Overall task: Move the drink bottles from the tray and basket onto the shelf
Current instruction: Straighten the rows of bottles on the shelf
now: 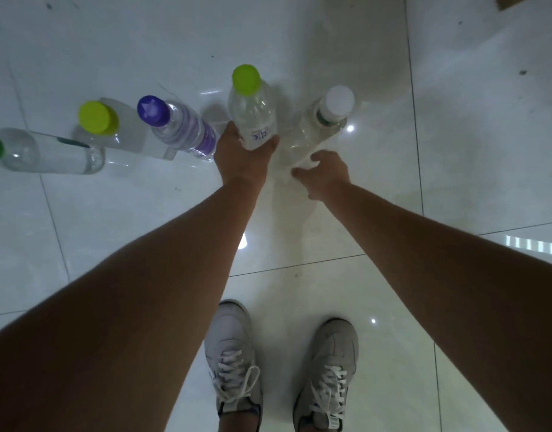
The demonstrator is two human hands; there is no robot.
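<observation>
Landmark: held lime-cap bottle (253,113), upright on the white tile floor (455,151).

- Left hand (240,157) grips it low on the body, at the label; fingers wrap round the far side, thumb on the near side.
- White-cap bottle (318,129): just right of the landmark, clear, upright.
- Right hand (323,174): at the white-cap bottle's base, thumb and fingers partly curled with a narrow gap. The clear plastic blurs there, so I can't tell if it's actually gripping.
- Purple-cap bottle (181,129): just left of the landmark, near the left hand, not touching it.
- Second lime-cap bottle (112,129): further left, beside the purple-cap one.
- Green-cap bottle (50,154): furthest left, cut by the frame edge.
- Pale lace-up shoes (234,363): well below the landmark, toes pointing toward it.
- Cardboard corner (511,1): far up and right of the landmark.
</observation>
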